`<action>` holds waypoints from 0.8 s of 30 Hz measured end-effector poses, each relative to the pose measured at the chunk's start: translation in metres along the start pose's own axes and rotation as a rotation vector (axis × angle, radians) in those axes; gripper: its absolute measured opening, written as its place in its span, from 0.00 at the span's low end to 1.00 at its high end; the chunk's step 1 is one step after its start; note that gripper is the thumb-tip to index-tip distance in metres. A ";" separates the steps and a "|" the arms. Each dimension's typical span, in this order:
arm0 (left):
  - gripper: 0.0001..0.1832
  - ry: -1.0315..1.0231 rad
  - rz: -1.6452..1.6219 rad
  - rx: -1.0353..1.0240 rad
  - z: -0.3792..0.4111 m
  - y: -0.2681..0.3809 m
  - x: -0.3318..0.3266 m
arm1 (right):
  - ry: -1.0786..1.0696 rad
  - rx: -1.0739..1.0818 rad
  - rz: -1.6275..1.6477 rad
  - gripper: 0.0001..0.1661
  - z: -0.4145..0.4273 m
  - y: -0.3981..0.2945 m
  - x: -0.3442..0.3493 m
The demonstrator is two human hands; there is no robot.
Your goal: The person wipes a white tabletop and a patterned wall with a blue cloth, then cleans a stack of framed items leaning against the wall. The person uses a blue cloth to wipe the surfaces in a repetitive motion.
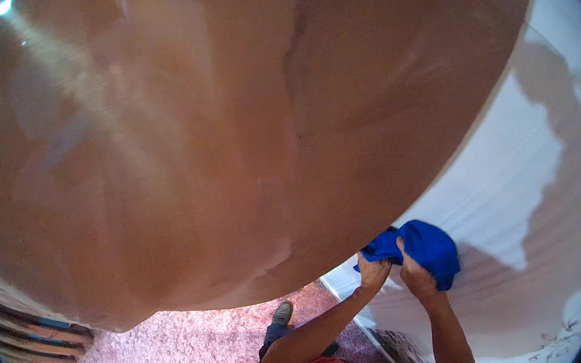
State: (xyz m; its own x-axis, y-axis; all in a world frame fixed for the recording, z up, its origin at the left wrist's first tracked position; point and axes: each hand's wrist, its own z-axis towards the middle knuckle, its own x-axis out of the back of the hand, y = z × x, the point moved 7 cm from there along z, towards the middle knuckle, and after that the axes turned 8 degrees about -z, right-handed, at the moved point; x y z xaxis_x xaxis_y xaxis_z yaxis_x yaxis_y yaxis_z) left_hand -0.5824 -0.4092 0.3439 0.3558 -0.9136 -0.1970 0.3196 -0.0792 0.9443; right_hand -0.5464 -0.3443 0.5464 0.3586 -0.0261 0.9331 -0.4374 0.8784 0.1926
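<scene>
Both hands are together at the lower right of the head view, over a white surface [504,175] that looks like cloth or sheeting. My left hand [375,272] grips one end of a bunched blue cloth [432,248]. My right hand [417,275] is closed around the same cloth, its thumb pointing up along the fabric. Part of the cloth hangs over the outer side of my right hand. Just beyond my hands runs the edge of a large glossy brown panel [240,133]. Whether the cloth touches that edge, I cannot tell.
The brown panel fills most of the view. Below it lies a speckled floor [143,355], with my shoe [283,313] on it. Brown slats [35,336] stand at the lower left. Shadows and dark handwritten-looking marks [559,340] show on the white surface.
</scene>
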 end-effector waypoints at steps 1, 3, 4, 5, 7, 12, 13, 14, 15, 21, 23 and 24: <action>0.33 -0.098 -0.012 0.343 -0.011 0.029 -0.003 | 0.000 -0.045 0.024 0.11 -0.021 0.009 -0.015; 0.41 -0.082 -0.284 0.233 -0.052 -0.014 -0.022 | 0.005 -0.112 0.082 0.10 -0.062 0.025 -0.037; 0.38 -0.108 -0.160 0.126 -0.055 -0.002 -0.025 | 0.050 -0.134 0.034 0.11 -0.078 0.027 -0.042; 0.36 -0.133 -0.039 0.017 -0.060 0.011 -0.030 | 0.083 -0.136 0.023 0.10 -0.093 0.035 -0.038; 0.37 -0.146 0.001 -0.112 -0.061 0.051 -0.038 | 0.154 -0.141 0.002 0.12 -0.111 0.045 -0.021; 0.49 -0.175 -0.106 -0.363 -0.058 0.187 -0.057 | 0.388 -0.197 -0.078 0.26 -0.184 0.065 0.040; 0.47 -0.178 -0.027 -0.485 -0.059 0.208 -0.063 | 0.450 -0.215 -0.059 0.27 -0.186 0.070 0.059; 0.43 -0.196 -0.040 -0.421 -0.053 0.219 -0.070 | 0.565 -0.202 -0.001 0.28 -0.183 0.072 0.082; 0.42 -0.143 -0.029 -0.456 -0.044 0.227 -0.072 | 0.597 -0.231 0.037 0.28 -0.182 0.076 0.094; 0.24 0.068 -0.065 -0.434 0.036 0.256 -0.067 | 0.755 -0.282 0.055 0.21 -0.107 0.079 0.159; 0.24 0.041 0.054 -0.469 0.052 0.247 -0.056 | 0.686 -0.275 0.178 0.21 -0.078 0.078 0.161; 0.26 -0.014 0.105 -0.456 0.059 0.230 -0.051 | 0.749 -0.160 0.168 0.23 -0.061 0.068 0.164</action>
State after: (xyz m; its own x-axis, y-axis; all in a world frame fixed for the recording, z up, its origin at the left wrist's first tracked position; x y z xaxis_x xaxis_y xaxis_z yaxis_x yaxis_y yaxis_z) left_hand -0.5790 -0.4047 0.5869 0.3963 -0.9127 -0.0998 0.6368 0.1950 0.7460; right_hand -0.4669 -0.2592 0.6939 0.7839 0.3921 0.4814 -0.4312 0.9017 -0.0321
